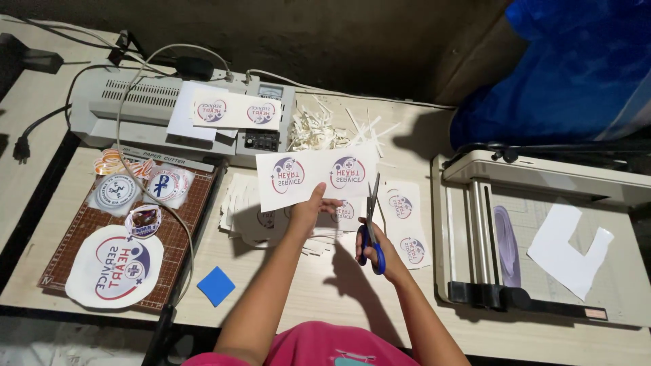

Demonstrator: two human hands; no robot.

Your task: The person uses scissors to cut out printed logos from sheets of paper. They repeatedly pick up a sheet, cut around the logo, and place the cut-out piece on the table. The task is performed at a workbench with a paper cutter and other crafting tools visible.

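Observation:
My left hand (pixel 310 205) pinches the lower edge of a white paper strip (pixel 316 175) printed with two round red-and-blue logos, holding it up over the table. My right hand (pixel 374 245) grips blue-handled scissors (pixel 371 224), blades pointing up at the strip's right lower corner. Under the strip lies a pile of similar printed sheets (pixel 252 210), and two more logo sheets (pixel 404 220) lie just right of the scissors.
A grey laminator (pixel 135 108) with printed sheets on it stands at the back left. A brown cutting mat (pixel 91 224) holds round cut-out logos. A blue square (pixel 215 285) lies near the front. Paper trimmings (pixel 325 129) are heaped behind. A guillotine paper cutter (pixel 542 237) is at the right.

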